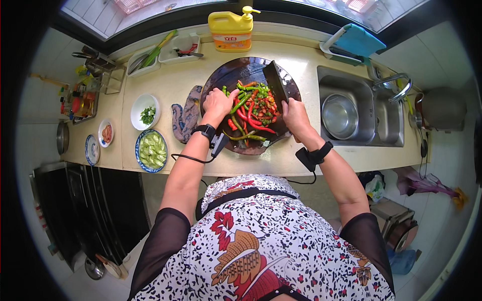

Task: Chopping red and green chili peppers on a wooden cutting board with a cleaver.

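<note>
A round dark chopping board (222, 71) lies on the counter in front of me. My right hand (295, 114) grips a cleaver (276, 81) with a broad dark blade, to the right of a heap of chopped red and green chili peppers (265, 105). Whole red and green chili peppers (243, 116) lie left of and below the heap. My left hand (218, 102) is at the board's left side, by the whole peppers, its thumb towards them; whether it holds a pepper I cannot tell. A folded patterned cloth (186, 116) lies against the board's left edge.
To the left stand a white bowl of chopped greens (137, 109), a plate of sliced green vegetable (140, 163), a small bowl of meat (101, 131) and a small plate (88, 150). Behind is a yellow detergent bottle (230, 30); right, a steel sink (361, 90) holding a metal basin (340, 116).
</note>
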Action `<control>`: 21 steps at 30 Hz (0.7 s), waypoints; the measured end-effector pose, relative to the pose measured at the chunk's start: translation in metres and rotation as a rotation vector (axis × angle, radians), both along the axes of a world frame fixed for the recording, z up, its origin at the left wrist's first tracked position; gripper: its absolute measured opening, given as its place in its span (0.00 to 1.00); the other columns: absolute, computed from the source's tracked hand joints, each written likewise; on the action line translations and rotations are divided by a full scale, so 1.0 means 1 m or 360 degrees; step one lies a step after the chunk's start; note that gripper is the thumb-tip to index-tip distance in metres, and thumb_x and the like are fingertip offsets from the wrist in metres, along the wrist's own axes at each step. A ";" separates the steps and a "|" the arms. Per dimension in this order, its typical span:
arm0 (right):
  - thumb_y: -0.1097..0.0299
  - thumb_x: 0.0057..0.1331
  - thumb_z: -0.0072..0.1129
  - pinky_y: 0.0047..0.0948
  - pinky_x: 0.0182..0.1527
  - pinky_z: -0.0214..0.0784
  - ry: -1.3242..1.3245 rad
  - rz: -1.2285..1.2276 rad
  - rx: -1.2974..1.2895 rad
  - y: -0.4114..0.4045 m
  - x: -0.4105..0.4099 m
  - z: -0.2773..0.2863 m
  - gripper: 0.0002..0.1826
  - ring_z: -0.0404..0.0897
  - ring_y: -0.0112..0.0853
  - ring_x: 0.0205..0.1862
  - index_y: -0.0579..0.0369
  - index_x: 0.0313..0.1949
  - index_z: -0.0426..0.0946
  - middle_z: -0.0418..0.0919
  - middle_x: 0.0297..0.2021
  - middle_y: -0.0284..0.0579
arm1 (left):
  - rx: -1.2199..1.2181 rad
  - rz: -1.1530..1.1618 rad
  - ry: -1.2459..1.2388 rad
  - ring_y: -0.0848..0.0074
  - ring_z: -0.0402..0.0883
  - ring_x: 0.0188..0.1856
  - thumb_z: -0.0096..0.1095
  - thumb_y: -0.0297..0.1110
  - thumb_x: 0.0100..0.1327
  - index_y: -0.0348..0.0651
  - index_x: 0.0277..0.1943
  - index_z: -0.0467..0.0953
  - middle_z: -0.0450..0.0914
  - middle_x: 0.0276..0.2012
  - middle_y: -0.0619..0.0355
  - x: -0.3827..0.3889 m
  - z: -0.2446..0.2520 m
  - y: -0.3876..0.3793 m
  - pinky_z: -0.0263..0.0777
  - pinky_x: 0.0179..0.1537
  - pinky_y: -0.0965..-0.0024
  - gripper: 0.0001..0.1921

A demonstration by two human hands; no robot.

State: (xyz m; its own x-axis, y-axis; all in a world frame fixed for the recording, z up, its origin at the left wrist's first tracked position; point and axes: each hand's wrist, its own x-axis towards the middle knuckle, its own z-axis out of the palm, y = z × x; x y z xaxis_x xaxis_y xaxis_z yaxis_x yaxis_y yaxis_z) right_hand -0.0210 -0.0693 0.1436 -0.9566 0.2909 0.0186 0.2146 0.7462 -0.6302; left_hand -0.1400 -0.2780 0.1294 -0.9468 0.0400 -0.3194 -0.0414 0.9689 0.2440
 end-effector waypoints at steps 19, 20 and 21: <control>0.68 0.63 0.52 0.48 0.33 0.70 0.0050 -0.0012 -0.0052 -0.008 0.000 -0.003 0.14 0.77 0.56 0.28 0.69 0.26 0.75 0.74 0.22 0.67 | 0.0304 -0.0458 0.0569 0.54 0.65 0.57 0.67 0.56 0.51 0.36 0.59 0.64 0.67 0.52 0.45 0.017 -0.016 0.014 0.60 0.54 0.52 0.40; 0.68 0.63 0.52 0.48 0.34 0.71 0.0030 -0.0045 -0.0067 -0.006 0.000 -0.002 0.14 0.77 0.56 0.28 0.69 0.26 0.76 0.75 0.22 0.67 | 0.0304 -0.0467 0.0564 0.54 0.65 0.57 0.67 0.56 0.51 0.36 0.59 0.64 0.67 0.52 0.45 0.023 -0.011 0.011 0.60 0.54 0.52 0.40; 0.68 0.63 0.52 0.48 0.34 0.71 0.0024 -0.0059 -0.0067 -0.003 0.001 -0.003 0.14 0.77 0.56 0.28 0.69 0.26 0.76 0.75 0.22 0.67 | 0.0407 -0.0682 0.0717 0.56 0.66 0.55 0.68 0.54 0.49 0.38 0.56 0.67 0.67 0.50 0.45 0.031 -0.002 0.009 0.60 0.52 0.53 0.37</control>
